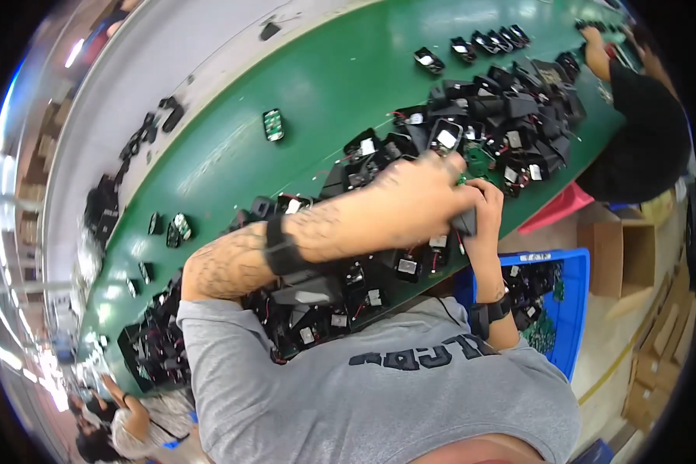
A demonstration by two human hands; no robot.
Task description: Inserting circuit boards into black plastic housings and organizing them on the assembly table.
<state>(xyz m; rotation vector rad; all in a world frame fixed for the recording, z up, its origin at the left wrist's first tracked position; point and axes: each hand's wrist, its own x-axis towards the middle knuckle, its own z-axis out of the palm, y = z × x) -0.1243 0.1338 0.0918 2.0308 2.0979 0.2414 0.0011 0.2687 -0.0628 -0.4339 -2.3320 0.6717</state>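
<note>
My right hand (485, 207) is closed around a dark plastic casing (464, 222), whose lower end shows below the fingers. My left hand (429, 189) reaches across from the left and meets the right hand at the casing's upper end. Its fingers are curled and slightly blurred, so what they grip cannot be made out. Just beyond both hands lie green circuit boards (481, 161) and an open black casing (445, 138) with a pale part inside. A long heap of black casings (406, 267), with thin wires and silvery blocks, runs beneath my left forearm.
The green table (232, 166) carries a lone casing with a green board (273, 124) and a row of casings (462, 49) at the far side. A blue bin (578, 309) with parts stands at my right, near a cardboard box (622, 251). Another person (634, 131) works at the upper right.
</note>
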